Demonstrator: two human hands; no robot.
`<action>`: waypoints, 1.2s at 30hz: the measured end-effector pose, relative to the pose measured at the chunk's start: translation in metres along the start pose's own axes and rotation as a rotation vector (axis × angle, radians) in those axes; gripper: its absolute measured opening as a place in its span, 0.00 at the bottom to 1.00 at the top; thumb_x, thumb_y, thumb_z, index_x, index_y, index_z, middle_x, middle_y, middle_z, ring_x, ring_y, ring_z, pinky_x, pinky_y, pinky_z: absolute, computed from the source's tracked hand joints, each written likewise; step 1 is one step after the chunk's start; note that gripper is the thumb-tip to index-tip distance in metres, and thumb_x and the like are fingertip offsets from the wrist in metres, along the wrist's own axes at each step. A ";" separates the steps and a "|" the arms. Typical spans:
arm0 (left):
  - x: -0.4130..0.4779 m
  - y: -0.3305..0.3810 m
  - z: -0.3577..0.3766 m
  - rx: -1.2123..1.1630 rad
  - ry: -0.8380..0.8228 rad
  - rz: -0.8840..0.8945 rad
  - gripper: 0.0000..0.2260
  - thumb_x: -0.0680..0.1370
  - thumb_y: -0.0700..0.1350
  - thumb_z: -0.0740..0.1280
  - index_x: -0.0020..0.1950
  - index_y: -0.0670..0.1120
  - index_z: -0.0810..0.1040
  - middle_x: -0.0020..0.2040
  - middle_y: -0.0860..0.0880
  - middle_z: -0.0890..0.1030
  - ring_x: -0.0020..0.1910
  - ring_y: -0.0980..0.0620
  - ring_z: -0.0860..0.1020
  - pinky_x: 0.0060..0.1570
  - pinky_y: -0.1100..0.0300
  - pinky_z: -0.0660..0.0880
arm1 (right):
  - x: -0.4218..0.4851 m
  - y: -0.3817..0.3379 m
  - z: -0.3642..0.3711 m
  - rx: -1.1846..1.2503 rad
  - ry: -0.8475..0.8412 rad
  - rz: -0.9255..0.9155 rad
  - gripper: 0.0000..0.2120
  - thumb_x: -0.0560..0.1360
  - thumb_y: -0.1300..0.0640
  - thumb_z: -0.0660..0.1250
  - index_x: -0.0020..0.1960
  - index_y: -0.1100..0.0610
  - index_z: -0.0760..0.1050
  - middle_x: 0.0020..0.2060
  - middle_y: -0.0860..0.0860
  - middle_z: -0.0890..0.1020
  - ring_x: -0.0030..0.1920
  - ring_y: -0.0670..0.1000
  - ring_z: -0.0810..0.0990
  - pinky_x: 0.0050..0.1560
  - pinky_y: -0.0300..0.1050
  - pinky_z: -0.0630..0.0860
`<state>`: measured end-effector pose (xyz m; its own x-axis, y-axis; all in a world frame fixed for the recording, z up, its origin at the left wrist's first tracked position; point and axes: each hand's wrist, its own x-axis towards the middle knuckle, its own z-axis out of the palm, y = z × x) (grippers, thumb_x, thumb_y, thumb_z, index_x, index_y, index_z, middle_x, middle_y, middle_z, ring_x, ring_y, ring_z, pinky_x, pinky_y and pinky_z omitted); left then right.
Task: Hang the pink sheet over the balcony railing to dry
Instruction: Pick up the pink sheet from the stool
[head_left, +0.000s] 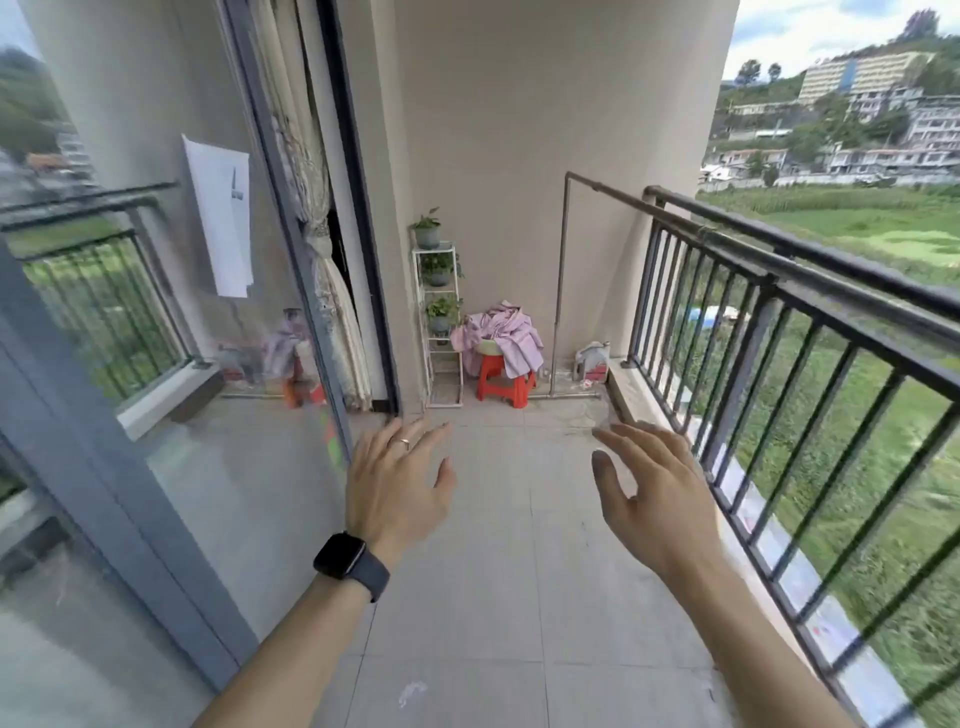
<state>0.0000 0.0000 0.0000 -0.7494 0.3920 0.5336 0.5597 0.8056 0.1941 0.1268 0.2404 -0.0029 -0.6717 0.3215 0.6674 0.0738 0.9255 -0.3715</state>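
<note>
- Head view: the left hand (397, 480) was held out palm down over the tiled floor (493, 582). Its fingers (435, 435) were straight and spread apart, holding nothing. There was a ring (404, 442) on one finger and a dark watch (349, 564) on the wrist.
- The right hand (649, 493) was also out over the floor. Its fingers (615, 440) were apart, slightly bent and empty; their tips were blurred.
- The pink sheet (501, 332) lay bunched in a pale basin (487, 347) on a red stool (505, 383). It sat well beyond both sets of fingertips, against the far wall. Part of the cloth hung down over the basin rim.
- The balcony railing (779, 273), of dark metal bars, ran just to the right of the right fingers, apart from them.
- A thin metal rod frame (602, 188) stood beyond the right fingers, beside the far end of the railing.
- A white plant rack (442, 332) with potted plants stood just left of the stool, beyond the left fingers.
- A glass sliding door (156, 374) lay to the left of the left fingers, with a paper sheet (221, 213) on the glass and a curtain (311, 208) behind it.
</note>
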 end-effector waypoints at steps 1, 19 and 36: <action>0.007 -0.005 0.014 -0.008 -0.051 0.004 0.19 0.74 0.52 0.63 0.63 0.51 0.81 0.62 0.49 0.81 0.61 0.45 0.77 0.61 0.49 0.70 | 0.004 0.006 0.013 -0.002 -0.025 -0.002 0.15 0.78 0.50 0.65 0.60 0.53 0.83 0.58 0.51 0.84 0.64 0.59 0.78 0.64 0.55 0.74; 0.333 -0.125 0.230 0.059 -0.256 -0.003 0.19 0.79 0.54 0.62 0.70 0.54 0.75 0.69 0.53 0.76 0.69 0.47 0.70 0.69 0.48 0.64 | 0.276 0.114 0.261 -0.134 -0.189 0.098 0.14 0.77 0.53 0.70 0.62 0.54 0.82 0.56 0.49 0.85 0.62 0.59 0.78 0.63 0.54 0.75; 0.697 -0.163 0.430 0.083 -0.199 -0.039 0.19 0.78 0.56 0.61 0.69 0.59 0.74 0.68 0.56 0.76 0.67 0.51 0.72 0.66 0.52 0.65 | 0.602 0.269 0.491 -0.118 -0.260 0.054 0.16 0.79 0.48 0.66 0.64 0.51 0.80 0.62 0.48 0.82 0.67 0.57 0.75 0.67 0.53 0.70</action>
<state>-0.7659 0.3327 -0.0133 -0.8295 0.4330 0.3526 0.5039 0.8526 0.1383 -0.6198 0.5846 -0.0176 -0.8299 0.3229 0.4550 0.1899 0.9303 -0.3139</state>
